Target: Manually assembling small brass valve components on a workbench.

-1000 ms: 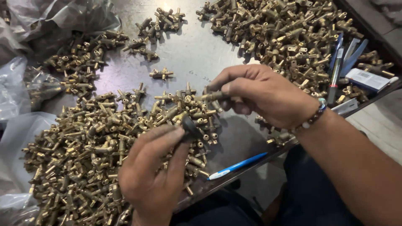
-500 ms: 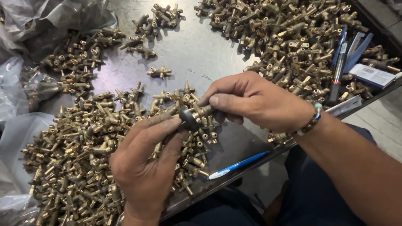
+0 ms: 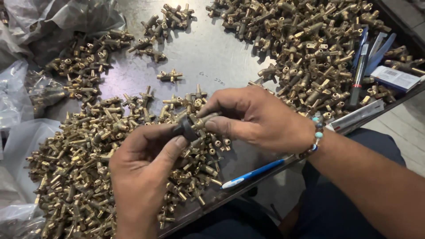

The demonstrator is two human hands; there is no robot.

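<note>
Along the left edge of the frame lie crumpled clear plastic bags (image 3: pixel 17 93), at least three, one more in the upper left corner. Beside them a big heap of brass fittings (image 3: pixel 75 177) fills the lower left, far too many to count; a smaller scatter sits above it in the upper left, and one small cluster lies alone near the top centre.

The left hand (image 3: pixel 141 177), at lower centre, pinches a dark round knob (image 3: pixel 186 129) between thumb and forefinger. That knob touches a single brass fitting (image 3: pixel 201 120), just above the middle of the frame, which the fingers of the right hand (image 3: pixel 256 117) grip at their tips. The two parts meet between the hands, held above the heap. The right wrist wears one beaded bracelet (image 3: pixel 315 138).

Below the right hand one blue and white pen (image 3: pixel 252 173) lies at the edge of the tabletop (image 3: pixel 208 53), a grey, scuffed metal sheet. A second large pile of brass fittings fills the upper right, with several blue pens and a small box at its right edge. Pale floor shows at far right.
</note>
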